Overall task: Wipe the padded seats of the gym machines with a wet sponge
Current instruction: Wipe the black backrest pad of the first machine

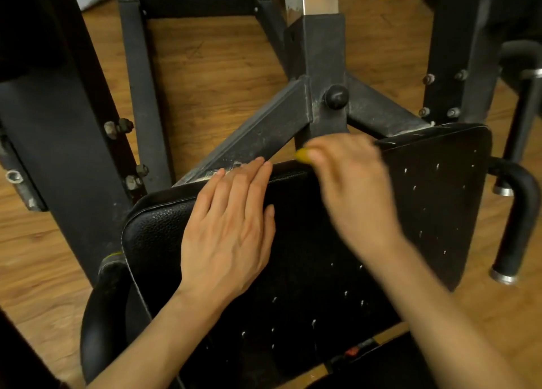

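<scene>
Left hand (231,230) laid flat, fingers straight, on the black padded seat (308,242), fingertips reaching its far edge, most likely to steady the pad against the scrubbing beside it. Right hand (349,183), blurred with motion, curled round a yellow sponge (302,155) of which only a small corner peeks out at the seat's far edge just below the black steel frame (322,74), so probably working along that edge; wetness of the sponge impossible to judge. No container, bucket or basin anywhere in sight, only wood-look floor (223,74) under the machine.
</scene>
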The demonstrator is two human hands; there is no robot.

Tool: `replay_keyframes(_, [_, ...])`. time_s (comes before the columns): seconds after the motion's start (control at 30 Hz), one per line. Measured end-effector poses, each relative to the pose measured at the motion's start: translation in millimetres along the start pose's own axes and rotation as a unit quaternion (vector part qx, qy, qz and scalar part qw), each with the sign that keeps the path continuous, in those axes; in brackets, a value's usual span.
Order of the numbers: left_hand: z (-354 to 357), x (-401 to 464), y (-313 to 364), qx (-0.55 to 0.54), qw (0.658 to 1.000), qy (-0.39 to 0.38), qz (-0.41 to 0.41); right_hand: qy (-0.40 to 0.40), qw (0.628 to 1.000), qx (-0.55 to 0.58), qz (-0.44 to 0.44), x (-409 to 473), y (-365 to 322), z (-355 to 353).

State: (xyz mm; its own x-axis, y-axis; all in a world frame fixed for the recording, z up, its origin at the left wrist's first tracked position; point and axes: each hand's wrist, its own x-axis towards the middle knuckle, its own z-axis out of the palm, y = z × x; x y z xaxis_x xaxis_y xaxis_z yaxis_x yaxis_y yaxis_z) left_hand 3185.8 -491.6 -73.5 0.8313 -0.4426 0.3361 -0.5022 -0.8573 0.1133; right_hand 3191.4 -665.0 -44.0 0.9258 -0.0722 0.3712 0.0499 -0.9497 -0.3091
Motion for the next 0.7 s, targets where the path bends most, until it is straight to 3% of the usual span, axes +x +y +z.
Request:
replay_keyframes(0.13, [-1.3, -1.1, -0.6, 0.0, 1.0, -0.003, -0.001, -0.018, 0.993, 0.047, -0.111, -13.7, 1.5, 4.6])
replay_keyframes(0.23, [-1.6, -0.9, 0.4, -0.002, 1.0, -0.007, 0.003, 0.004, 1.0, 0.012, -0.003, -3.9, 52.5, -18.8])
replay_keyframes(0.33, [-3.9, -0.5, 0.9, -0.008, 1.0, -0.005, -0.011, 0.076, 0.991, -0.015, 0.106, 1.3, 46.6, -13.2])
replay_keyframes(0.43, [-5.9, 6.2, 11.8, -0.047, 0.999, -0.001, -0.009, 0.052, 0.998, -0.017, 0.028, -7.6, 10.9, 5.7])
replay_keyframes(0.53, [0.0, 18.9, 29.1, -0.049, 0.998, -0.014, 0.039, -0.012, 1.0, -0.004, -0.023, 1.9, 40.8, -15.9])
replay_keyframes(0.63, [9.8, 23.5, 32.7, -0.017, 0.998, -0.019, 0.058, 0.013, 0.994, -0.033, 0.101, 19.5, 98.2, -41.8])
replay_keyframes(0.7, [13.9, 22.0, 31.5, -0.012, 0.998, -0.011, 0.057, 0.058, 0.985, -0.031, 0.162, 18.5, 97.6, -36.2])
